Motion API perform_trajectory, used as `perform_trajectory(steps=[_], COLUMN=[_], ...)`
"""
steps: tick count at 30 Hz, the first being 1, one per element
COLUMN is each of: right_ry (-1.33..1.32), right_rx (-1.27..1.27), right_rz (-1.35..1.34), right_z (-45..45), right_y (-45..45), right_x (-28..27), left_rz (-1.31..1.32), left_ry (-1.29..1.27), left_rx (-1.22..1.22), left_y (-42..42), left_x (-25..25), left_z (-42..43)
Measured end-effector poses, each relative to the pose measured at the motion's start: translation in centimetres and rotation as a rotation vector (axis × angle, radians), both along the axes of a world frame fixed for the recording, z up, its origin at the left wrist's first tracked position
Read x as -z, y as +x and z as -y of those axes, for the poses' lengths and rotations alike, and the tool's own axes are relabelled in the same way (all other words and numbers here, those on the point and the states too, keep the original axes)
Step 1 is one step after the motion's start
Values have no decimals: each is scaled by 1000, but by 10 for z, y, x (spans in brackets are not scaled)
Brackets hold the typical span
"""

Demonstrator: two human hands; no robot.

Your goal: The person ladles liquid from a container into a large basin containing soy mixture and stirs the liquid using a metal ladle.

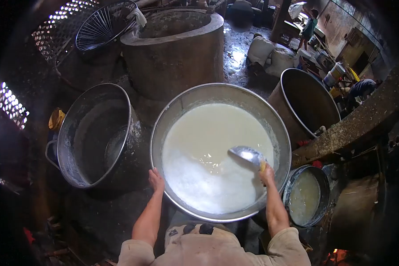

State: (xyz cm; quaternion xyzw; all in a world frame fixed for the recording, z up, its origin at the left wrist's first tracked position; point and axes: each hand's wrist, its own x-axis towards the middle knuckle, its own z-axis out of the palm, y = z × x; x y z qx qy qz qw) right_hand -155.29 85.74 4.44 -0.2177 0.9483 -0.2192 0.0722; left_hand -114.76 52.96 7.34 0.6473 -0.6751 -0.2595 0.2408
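Observation:
A wide metal pot [279,133] stands in front of me, holding a milky white liquid with foam over its nearer part. My right hand [266,174] is closed round the short yellowish handle of a shiny metal scoop [247,155]. The scoop's bowl is over the right half of the liquid; whether its underside touches the surface I cannot tell. At the pot's left side, my left hand [156,180] rests against the outside near the rim, its fingers extended and holding nothing.
A deep metal pot [127,106] is on the left, and another large vessel [277,95] on the right. A smaller basin [326,195] of cloudy liquid sits lower right. Behind are a round concrete tank [173,66], a wire basket [99,26] and sacks [260,49]. Two people are farther off.

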Motion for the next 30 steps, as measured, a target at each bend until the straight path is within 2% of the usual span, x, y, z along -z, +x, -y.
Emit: perform_trajectory(steps=[7, 8, 10, 14, 17, 20, 26, 28, 30], right_ry=[-25, -24, -2, -14, 6, -38, -64, -56, -38], right_rx=[-64, -58, 19, -28, 45, 7, -42, -52, -166], right_rz=[215, 212, 419, 396, 575, 597, 681, 775, 706], right_z=[33, 40, 57, 84, 106, 119, 145, 166, 194], right_y=[90, 104, 140, 197, 237, 268, 276, 254, 227], right_x=[28, 26, -1, -4, -26, -31, -107, -157, -195], left_rz=[-3, 9, -56, -60, -157, -162, -241, -242, -257], left_ry=[23, 57, 88, 93, 0, -23, 50, 103, 81], left_rx=[-1, 4, 3, -10, 21, 13, 60, 52, 45], left_y=[2, 2, 2, 0, 3, 4, 6, 6, 5], left_x=[-1, -4, -3, -9, 7, 14, -8, -9, -8], left_z=[-1, -1, 0, -1, 1, 1, 1, 2, 0])
